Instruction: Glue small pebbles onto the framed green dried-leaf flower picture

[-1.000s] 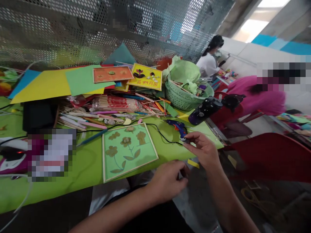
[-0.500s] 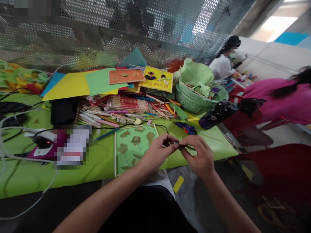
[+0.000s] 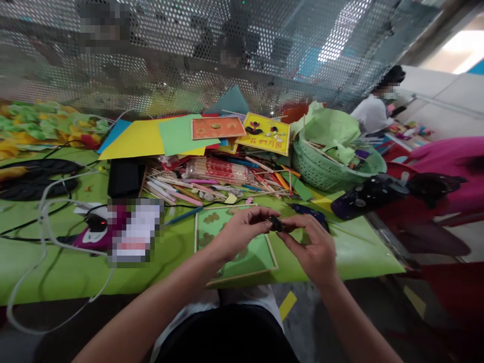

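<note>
Between my hands is a small, dark, shiny piece [image 3: 277, 224], too small to make out its kind. My left hand [image 3: 242, 233] pinches it from the left with thumb and fingers. From the other side, the fingertips of my right hand [image 3: 313, 248] grip the same piece. Below my left hand lies a green picture [image 3: 260, 258] with brown flower shapes and a thin wooden frame, partly covered by my hand and forearm. A dark blue glue gun [image 3: 308, 212] rests on the table just behind my right hand.
A purple-and-white power strip [image 3: 94, 234], with white cables, sits left. Behind are sticks and pens [image 3: 177, 191], a packet of sticks [image 3: 219, 170], framed pictures [image 3: 266, 133] and green baskets [image 3: 321, 164]. A dark bottle [image 3: 363, 196] lies right; two people sit beyond.
The view has swung left, so the table's things appear farther right. The dark piece shows more plainly between my fingertips. Both hands still hold it.
</note>
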Action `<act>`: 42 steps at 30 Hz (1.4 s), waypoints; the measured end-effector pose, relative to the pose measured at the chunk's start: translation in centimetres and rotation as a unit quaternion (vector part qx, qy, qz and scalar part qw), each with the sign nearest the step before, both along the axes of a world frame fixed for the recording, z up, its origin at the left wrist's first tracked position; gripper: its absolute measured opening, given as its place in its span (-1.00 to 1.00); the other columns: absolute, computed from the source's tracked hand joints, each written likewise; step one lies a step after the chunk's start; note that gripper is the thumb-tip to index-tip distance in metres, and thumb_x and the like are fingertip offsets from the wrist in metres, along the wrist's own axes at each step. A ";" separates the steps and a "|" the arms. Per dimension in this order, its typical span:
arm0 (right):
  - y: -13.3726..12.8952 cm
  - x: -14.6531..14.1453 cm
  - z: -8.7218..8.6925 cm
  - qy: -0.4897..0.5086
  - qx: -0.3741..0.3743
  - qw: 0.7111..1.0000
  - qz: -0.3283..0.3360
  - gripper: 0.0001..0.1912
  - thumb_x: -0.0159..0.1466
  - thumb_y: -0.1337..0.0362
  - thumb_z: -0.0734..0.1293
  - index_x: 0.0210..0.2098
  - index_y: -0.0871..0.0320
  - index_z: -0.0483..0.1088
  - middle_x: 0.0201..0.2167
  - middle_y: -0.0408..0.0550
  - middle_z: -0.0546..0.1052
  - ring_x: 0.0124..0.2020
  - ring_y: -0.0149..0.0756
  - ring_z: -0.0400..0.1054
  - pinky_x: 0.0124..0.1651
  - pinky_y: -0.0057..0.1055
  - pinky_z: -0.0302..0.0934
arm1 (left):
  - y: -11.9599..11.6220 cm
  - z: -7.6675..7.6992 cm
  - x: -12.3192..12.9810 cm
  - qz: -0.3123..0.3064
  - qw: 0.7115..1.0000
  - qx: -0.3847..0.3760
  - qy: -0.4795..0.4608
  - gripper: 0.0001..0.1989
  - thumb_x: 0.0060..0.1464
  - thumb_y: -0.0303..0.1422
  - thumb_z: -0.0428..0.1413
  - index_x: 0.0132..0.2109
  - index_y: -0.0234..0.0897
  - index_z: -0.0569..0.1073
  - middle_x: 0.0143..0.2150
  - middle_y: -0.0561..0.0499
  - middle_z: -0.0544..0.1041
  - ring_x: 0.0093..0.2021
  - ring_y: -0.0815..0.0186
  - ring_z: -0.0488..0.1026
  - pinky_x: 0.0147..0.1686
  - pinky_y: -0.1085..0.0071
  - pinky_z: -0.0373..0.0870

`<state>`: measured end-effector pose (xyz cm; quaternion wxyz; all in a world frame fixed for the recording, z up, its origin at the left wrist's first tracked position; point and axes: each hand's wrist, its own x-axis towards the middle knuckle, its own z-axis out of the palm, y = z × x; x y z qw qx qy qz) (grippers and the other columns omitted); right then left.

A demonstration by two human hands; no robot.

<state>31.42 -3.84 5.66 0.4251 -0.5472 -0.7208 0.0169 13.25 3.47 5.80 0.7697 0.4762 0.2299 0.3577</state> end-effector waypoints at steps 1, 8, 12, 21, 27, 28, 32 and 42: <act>0.3 -0.3 -0.1 -0.010 0.013 1.000 -0.003 -0.81 0.28 0.32 0.39 -0.12 0.00 0.42 -0.27 -0.08 0.55 -0.29 -0.23 0.45 -0.20 -0.24 0.39 | 0.2 0.0 -0.1 -0.003 1.000 0.005 0.007 -0.68 -0.03 -0.33 0.33 -0.08 -0.31 0.60 -0.18 -0.07 0.61 -0.18 0.31 0.50 -0.05 0.36 0.37; 2.2 -2.1 -1.1 -0.010 0.042 0.999 0.010 -0.75 0.28 0.42 0.35 -0.08 -0.01 0.41 -0.26 -0.08 0.55 -0.27 -0.24 0.45 -0.17 -0.25 0.38 | 2.0 -1.1 -0.1 0.017 1.000 0.011 0.014 -0.57 -0.07 -0.33 0.35 -0.01 -0.33 0.55 -0.21 -0.06 0.60 -0.16 0.28 0.53 -0.05 0.33 0.38; 2.2 -0.7 -1.7 0.016 0.029 0.999 -0.035 -0.76 0.26 0.36 0.38 -0.08 0.01 0.41 -0.26 -0.09 0.53 -0.28 -0.23 0.44 -0.14 -0.23 0.37 | 3.2 -1.5 -0.6 0.040 0.999 -0.006 0.017 -0.46 -0.09 -0.38 0.35 0.09 -0.28 0.50 -0.14 -0.07 0.60 -0.19 0.33 0.51 -0.19 0.44 0.38; -1.1 10.9 -4.2 -0.016 -0.081 0.949 -0.304 -0.66 0.27 0.01 0.34 -0.13 0.13 0.45 -0.18 0.01 0.49 -0.31 -0.23 0.42 -0.21 -0.22 0.33 | 4.2 -1.7 -1.9 0.102 0.992 -0.067 -0.010 -0.65 0.01 -0.34 0.30 -0.02 -0.25 0.54 -0.04 -0.08 0.59 -0.16 0.33 0.51 -0.20 0.45 0.43; -1.3 13.4 -5.1 0.031 -0.265 0.893 -0.362 -0.39 0.20 -0.22 0.29 0.00 0.14 0.37 -0.43 -0.12 0.51 -0.47 -0.20 0.41 -0.40 -0.29 0.22 | 4.3 -1.9 -2.1 0.138 0.988 -0.067 -0.024 -0.63 -0.01 -0.35 0.33 -0.01 -0.20 0.54 -0.14 0.02 0.56 -0.18 0.37 0.48 -0.18 0.45 0.44; -1.0 13.3 -5.1 0.041 -0.282 0.887 -0.365 -0.35 0.19 -0.24 0.29 0.02 0.14 0.34 -0.43 -0.12 0.52 -0.44 -0.17 0.43 -0.40 -0.29 0.21 | 4.3 -1.9 -2.2 0.137 0.988 -0.063 -0.023 -0.63 -0.01 -0.35 0.32 -0.01 -0.20 0.54 -0.15 0.02 0.55 -0.18 0.38 0.48 -0.17 0.45 0.44; 0.2 12.9 -5.0 0.040 -0.304 0.879 -0.365 -0.27 0.13 -0.26 0.33 0.08 0.14 0.28 -0.38 -0.10 0.55 -0.37 -0.11 0.47 -0.37 -0.29 0.19 | 4.3 -2.0 -2.5 0.137 0.989 -0.060 -0.013 -0.63 -0.02 -0.34 0.33 -0.01 -0.22 0.54 -0.12 0.00 0.54 -0.20 0.38 0.46 -0.18 0.45 0.45; 1.1 12.8 -5.4 0.162 -0.235 0.895 -0.343 -0.39 -0.03 0.00 0.50 -0.05 0.11 0.38 -0.50 -0.22 0.47 -0.51 -0.26 0.33 -0.44 -0.37 0.06 | 4.2 -2.3 -2.6 0.122 0.991 -0.059 -0.013 -0.60 -0.04 -0.33 0.35 -0.01 -0.21 0.55 -0.13 0.01 0.53 -0.19 0.38 0.45 -0.18 0.45 0.43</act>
